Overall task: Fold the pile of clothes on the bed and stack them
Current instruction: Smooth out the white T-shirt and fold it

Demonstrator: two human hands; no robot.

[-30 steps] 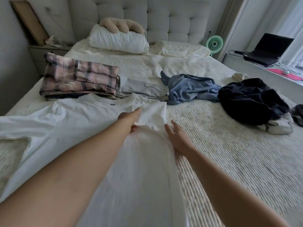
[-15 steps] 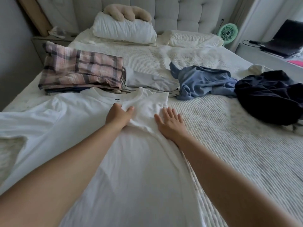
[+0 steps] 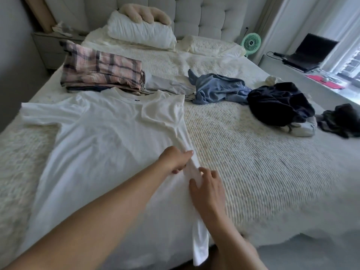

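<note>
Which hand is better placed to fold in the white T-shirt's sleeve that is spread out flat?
Left, probably: the left hand is nearer the spread sleeve than the right hand; both are at the white T-shirt's folded edge.

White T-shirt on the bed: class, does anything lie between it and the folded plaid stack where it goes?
Nothing visible does: the plain white T-shirt lies with its collar beside the folded pink plaid stack, nothing between them.

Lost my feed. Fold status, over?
Left hand pinches folded side edge of white T-shirt; right hand rests fingers on it. Other sleeve not yet folded. Nothing in the way.
</note>
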